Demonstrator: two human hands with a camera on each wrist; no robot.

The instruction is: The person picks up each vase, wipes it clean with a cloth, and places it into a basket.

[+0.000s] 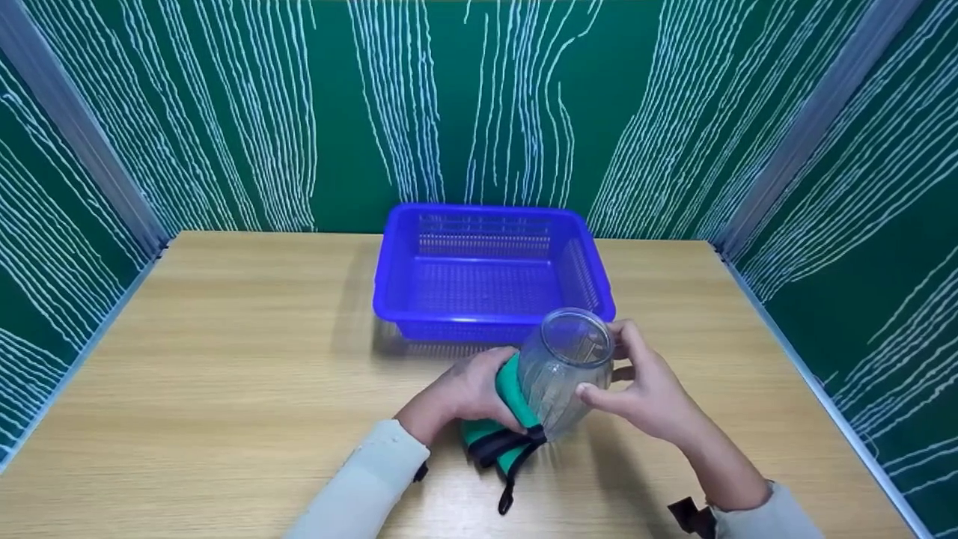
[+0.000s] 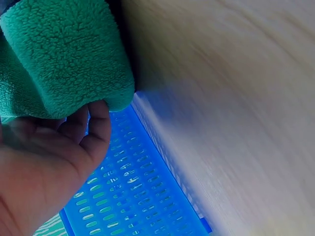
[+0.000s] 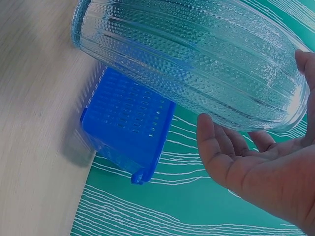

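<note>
Basket (image 1: 485, 317) on the table (image 1: 224, 374), jar (image 1: 557, 385) before its right corner, cloth (image 1: 513, 391) left of the jar.

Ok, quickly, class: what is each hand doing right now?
Left hand: closed, holding the green fleecy cloth.
Right hand: closed around the glass jar, fingers and thumb on its side.

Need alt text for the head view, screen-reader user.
A person's right hand holds a clear glass jar, while their left hand holds a green cloth with black trim at its side. Just beyond, a blue plastic basket stands on a wood-grain table, with white-streaked green walls around it.
</note>
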